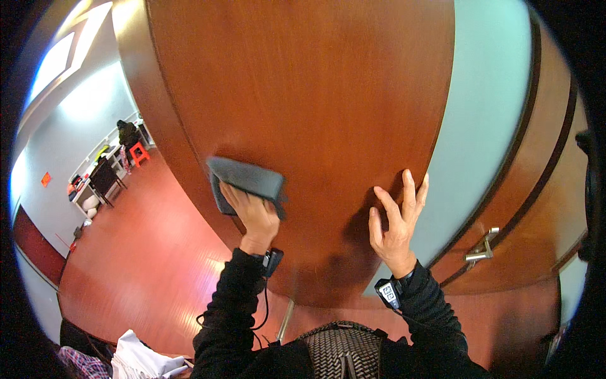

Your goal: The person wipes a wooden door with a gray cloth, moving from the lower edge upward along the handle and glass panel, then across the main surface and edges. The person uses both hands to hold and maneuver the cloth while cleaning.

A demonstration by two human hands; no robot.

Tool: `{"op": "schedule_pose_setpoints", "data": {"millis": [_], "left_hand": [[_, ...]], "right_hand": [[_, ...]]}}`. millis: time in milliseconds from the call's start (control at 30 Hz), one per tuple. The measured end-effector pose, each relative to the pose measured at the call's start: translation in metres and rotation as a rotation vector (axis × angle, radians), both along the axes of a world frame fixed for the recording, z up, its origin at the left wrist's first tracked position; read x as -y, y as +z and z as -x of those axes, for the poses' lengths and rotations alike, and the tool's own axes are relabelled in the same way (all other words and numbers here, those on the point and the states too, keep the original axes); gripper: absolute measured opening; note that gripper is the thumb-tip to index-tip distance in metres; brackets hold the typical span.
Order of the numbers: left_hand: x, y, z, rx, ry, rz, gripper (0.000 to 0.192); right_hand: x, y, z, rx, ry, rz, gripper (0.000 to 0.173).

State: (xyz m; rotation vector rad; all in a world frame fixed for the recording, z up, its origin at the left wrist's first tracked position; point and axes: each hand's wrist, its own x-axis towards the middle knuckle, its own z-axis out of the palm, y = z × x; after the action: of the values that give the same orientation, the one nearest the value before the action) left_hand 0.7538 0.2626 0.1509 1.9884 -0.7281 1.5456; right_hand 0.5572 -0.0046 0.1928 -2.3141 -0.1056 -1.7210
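A tall brown wooden door panel (303,109) stands before me, with a pale green glass-like strip (487,104) along its right side. My left hand (253,211) grips a folded dark grey cloth (246,176) against the lower left part of the panel, near its edge; the cloth is slightly blurred. My right hand (397,222) holds nothing. Its fingers are spread, and the fingertips touch or nearly touch the wood near the strip. Both wrists carry small strapped devices, the left one with a cable. A metal door handle (480,251) is to the right of my right hand.
Red-brown flooring (137,256) extends to the left. At the far wall are a white desk (87,184), a dark chair (106,177), a red stool (138,154) and what looks like a seated person. White cloth (142,357) and checked fabric (83,362) lie at the lower left.
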Motion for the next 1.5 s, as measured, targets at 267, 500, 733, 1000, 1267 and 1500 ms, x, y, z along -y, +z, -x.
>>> {"op": "schedule_pose_setpoints", "data": {"millis": [267,500,733,1000,1267,1500], "left_hand": [[0.014,-0.135,0.022,-0.007,-0.121,-0.348,0.054],[0.057,-0.137,0.053,0.045,-0.158,-0.435,0.024],[0.110,-0.127,0.094,0.117,-0.389,-0.671,0.010],[0.149,-0.156,0.131,-0.087,-0.466,-0.880,0.035],[0.141,-0.167,0.146,-0.191,-0.475,-0.936,0.041],[0.129,-0.156,0.171,-0.148,-0.353,-0.840,0.042]], "right_hand": [[0.006,-0.033,0.002,-0.085,-0.064,-0.010,0.046],[0.019,-0.042,0.022,-0.126,-0.017,0.014,0.040],[0.042,-0.057,0.050,-0.152,0.084,-0.156,0.023],[0.058,-0.135,0.090,-0.782,0.333,-0.315,0.016],[0.068,-0.173,0.084,-0.853,0.362,-0.412,0.024],[0.065,-0.170,0.083,-0.730,0.479,-0.536,0.022]]}}
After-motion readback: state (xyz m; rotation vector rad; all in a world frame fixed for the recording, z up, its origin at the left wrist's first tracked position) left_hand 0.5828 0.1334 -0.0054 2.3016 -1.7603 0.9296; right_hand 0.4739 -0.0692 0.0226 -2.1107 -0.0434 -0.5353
